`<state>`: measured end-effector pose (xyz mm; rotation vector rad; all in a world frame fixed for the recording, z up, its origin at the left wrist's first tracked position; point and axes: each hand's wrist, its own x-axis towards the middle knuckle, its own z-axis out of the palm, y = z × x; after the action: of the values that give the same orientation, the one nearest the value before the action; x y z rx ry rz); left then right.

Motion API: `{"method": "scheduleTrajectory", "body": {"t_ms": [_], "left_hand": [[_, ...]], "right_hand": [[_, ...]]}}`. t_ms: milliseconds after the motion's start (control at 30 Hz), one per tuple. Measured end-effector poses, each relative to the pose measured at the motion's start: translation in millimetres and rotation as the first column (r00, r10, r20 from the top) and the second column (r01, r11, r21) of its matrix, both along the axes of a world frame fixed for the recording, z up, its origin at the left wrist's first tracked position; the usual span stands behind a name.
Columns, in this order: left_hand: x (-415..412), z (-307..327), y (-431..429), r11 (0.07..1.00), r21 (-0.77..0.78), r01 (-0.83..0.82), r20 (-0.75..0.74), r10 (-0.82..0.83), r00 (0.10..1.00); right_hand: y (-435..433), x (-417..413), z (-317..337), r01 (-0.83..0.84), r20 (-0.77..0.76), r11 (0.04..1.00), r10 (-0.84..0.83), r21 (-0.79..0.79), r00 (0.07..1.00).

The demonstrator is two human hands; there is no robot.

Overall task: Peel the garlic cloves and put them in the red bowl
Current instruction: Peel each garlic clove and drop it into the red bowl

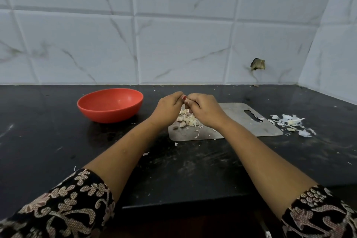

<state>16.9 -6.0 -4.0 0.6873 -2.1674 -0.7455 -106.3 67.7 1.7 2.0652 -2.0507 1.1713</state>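
Both forearms reach forward and angle inward, bare from wrist to near the elbow. Dark patterned left sleeve [61, 206] and right sleeve [320, 212] cover the arms at the bottom edge of view.

Left hand [169, 108] and right hand [203, 109] meet at the fingertips, backs of the hands facing the camera, knuckles raised. Fingers of both are curled in, tips pressed together at the meeting point. A small pinkish spot shows there; nail or something pinched, cannot tell. Palms hidden. Wrists roughly level, slightly bent.
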Motion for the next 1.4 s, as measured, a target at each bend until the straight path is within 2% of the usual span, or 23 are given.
{"method": "scheduleTrajectory", "body": {"t_ms": [133,267,433,567,633,700,767,833,967,1100,1267,1333,1400], "left_hand": [[2.0,4.6,1.7,0.994,0.105,0.012,0.015,-0.013,1.0],[1.6,6.1,1.4,0.96,0.272,0.063,0.01,-0.068,0.998],[4.1,9.1,1.5,0.92,0.377,0.112,-0.038,-0.106,0.994],[6.0,8.2,1.3,0.898,0.419,0.137,-0.066,-0.12,0.991],[6.1,6.5,0.2,0.938,0.326,0.115,-0.039,-0.108,0.993],[6.6,4.5,-2.2,0.986,0.148,0.082,-0.003,-0.083,0.997],[7.8,3.1,-4.8,0.997,0.002,0.074,0.026,-0.074,0.997],[8.8,4.1,-5.3,0.995,-0.044,0.085,0.027,-0.084,0.996],[8.8,7.1,-2.8,0.998,-0.026,0.05,-0.03,-0.051,0.998],[6.8,8.8,-2.9,0.972,0.204,0.115,-0.039,-0.109,0.993],[11.7,12.5,-0.8,0.884,0.432,0.179,-0.098,-0.151,0.984],[12.1,10.4,0.7,0.865,0.464,0.192,-0.124,-0.151,0.981],[9.5,7.5,2.8,0.859,0.472,0.196,-0.161,-0.135,0.978]], "right_hand": [[-3.6,1.2,-6.5,0.055,-0.161,0.994,-0.07,-0.099,0.984],[-1.6,2.4,-7.8,0.118,-0.406,0.981,-0.173,-0.157,0.897],[-4.0,-0.6,-10.1,0.056,-0.473,0.951,-0.201,-0.303,0.858],[-2.7,-1.5,-8.2,0.045,-0.523,0.962,-0.186,-0.27,0.832],[-0.7,0.1,-4.2,0.057,-0.39,0.984,-0.119,-0.167,0.913],[2.5,-0.5,1.5,0.012,-0.1,0.999,-0.015,-0.032,0.995],[5.8,-1.9,4.8,-0.066,0.102,0.997,0.061,0.044,0.993],[6.7,-1.7,4.7,-0.12,0.196,0.99,0.104,0.073,0.975],[4.4,2.3,3.0,-0.083,0.199,0.996,0.088,-0.037,0.976],[2.0,3.5,-0.7,-0.038,0.045,0.995,0.043,-0.096,0.998],[2.3,2.7,-1.0,-0.073,-0.11,0.989,0.059,-0.126,0.992],[2.9,1.1,0.3,-0.083,-0.032,0.993,0.081,-0.078,0.996],[3.9,-2.2,0.9,-0.111,0.154,0.994,0.112,-0.015,0.982]]}}
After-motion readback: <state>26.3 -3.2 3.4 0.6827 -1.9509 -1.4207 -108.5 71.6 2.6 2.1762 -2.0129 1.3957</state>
